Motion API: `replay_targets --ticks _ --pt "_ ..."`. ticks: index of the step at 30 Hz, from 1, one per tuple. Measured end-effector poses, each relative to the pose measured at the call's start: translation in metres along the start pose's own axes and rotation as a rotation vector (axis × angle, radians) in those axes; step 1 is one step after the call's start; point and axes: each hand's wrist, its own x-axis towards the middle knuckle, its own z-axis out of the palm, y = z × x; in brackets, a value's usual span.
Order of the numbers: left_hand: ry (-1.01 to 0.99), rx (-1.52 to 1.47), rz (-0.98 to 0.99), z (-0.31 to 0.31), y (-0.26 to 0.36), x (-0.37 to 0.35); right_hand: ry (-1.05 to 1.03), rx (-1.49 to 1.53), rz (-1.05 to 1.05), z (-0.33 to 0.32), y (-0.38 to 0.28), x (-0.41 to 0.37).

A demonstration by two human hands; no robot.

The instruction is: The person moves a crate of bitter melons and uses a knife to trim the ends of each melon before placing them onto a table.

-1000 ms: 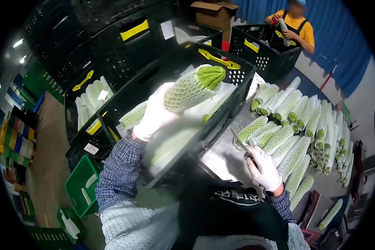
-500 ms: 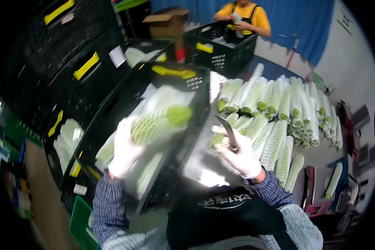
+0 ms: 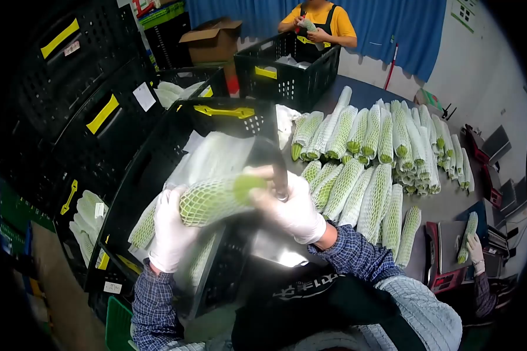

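Observation:
My left hand (image 3: 173, 228) is wrapped around a thick green gourd (image 3: 208, 205) in a white foam net, held over the black crate (image 3: 265, 124). The gourd's bare green end sticks out of the net towards my right hand (image 3: 295, 207). My right hand is closed on a knife (image 3: 281, 182), its blade smeared by motion. The thumb of that hand lies right at the gourd's bare end. Under my hands, more net-wrapped gourds (image 3: 141, 228) and a white liner (image 3: 216, 155) lie in the crate.
Rows of net-wrapped gourds (image 3: 348, 187) cover the table (image 3: 418, 202) to the right. Black crates (image 3: 93, 111) are stacked at the left. A person in a yellow shirt (image 3: 345, 26) stands behind another crate (image 3: 287, 76). At far right, another person's gloved hand (image 3: 475, 254) touches a gourd (image 3: 467, 237).
My right hand with the knife has moved left, from beside the crate to the gourd's bare end. Another person's gloved hand has come to the gourd at far right.

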Motion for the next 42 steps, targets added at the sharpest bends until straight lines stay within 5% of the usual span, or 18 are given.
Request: replay_targets --ticks 4,31,42 --pt "-0.016 -0.03 -0.016 0.001 0.005 0.001 0.006 0.251 0.293 -0.002 -0.021 -0.004" --pt "-0.189 -0.167 -0.165 0.014 -0.003 -0.005 0.073 0.551 0.375 -0.009 0.007 -0.005" --pt "-0.11 -0.166 0.018 0.013 0.0 0.003 0.038 0.474 0.373 -0.009 0.004 -0.006"
